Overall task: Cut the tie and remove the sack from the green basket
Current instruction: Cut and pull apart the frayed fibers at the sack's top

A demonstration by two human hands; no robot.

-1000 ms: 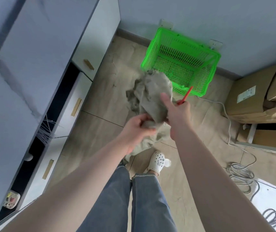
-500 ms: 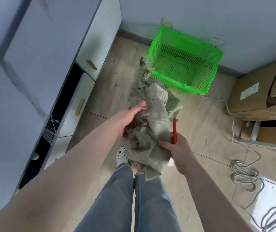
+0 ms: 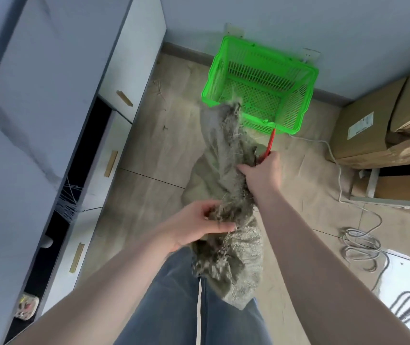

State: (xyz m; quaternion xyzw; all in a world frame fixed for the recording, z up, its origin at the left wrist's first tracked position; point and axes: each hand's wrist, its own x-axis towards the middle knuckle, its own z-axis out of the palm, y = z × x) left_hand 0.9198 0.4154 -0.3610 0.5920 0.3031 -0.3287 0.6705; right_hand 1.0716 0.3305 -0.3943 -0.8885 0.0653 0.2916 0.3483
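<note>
Sack point(image 3: 226, 170) hung outside the green basket point(image 3: 296, 70), gripped by left hand point(image 3: 196, 227) and right hand point(image 3: 261, 173) (which also held a red tool point(image 3: 269, 143)); box label point(image 3: 359, 125) unreadable

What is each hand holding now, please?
Left hand: grips the frayed sack.
Right hand: grips the sack and holds a red tool.

Below me, the tan floor point(image 3: 149, 150) carries the green basket point(image 3: 296, 70), cardboard boxes point(image 3: 363, 130), and coiled grey cable point(image 3: 359, 247).
</note>
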